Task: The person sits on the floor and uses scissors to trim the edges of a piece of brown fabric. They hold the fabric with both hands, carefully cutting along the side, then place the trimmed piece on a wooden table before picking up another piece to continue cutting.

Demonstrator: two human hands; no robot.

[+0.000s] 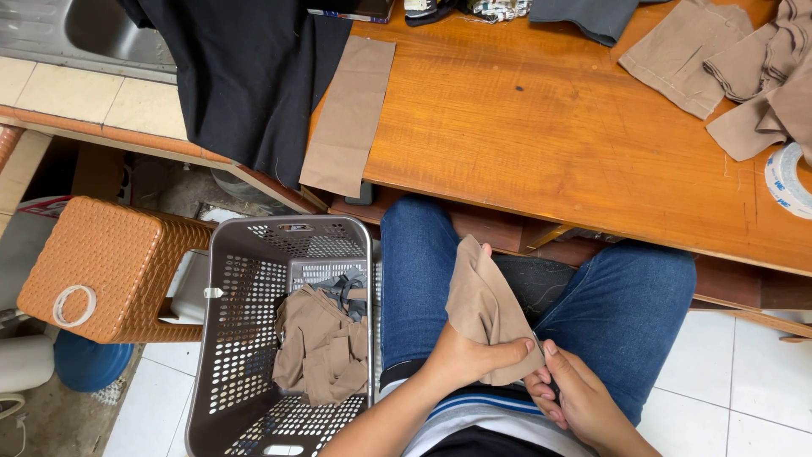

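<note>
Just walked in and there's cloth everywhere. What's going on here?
A seated person holds a tan fabric piece over their lap, the left hand gripping it and the right hand pinching its lower corner. Beside their leg, a grey perforated basket holds more tan pieces. Further tan pieces and a dark cloth lie on the wooden table.

Bright even daylight, soft shadows, sharp focus, slight wide-angle edges
</note>
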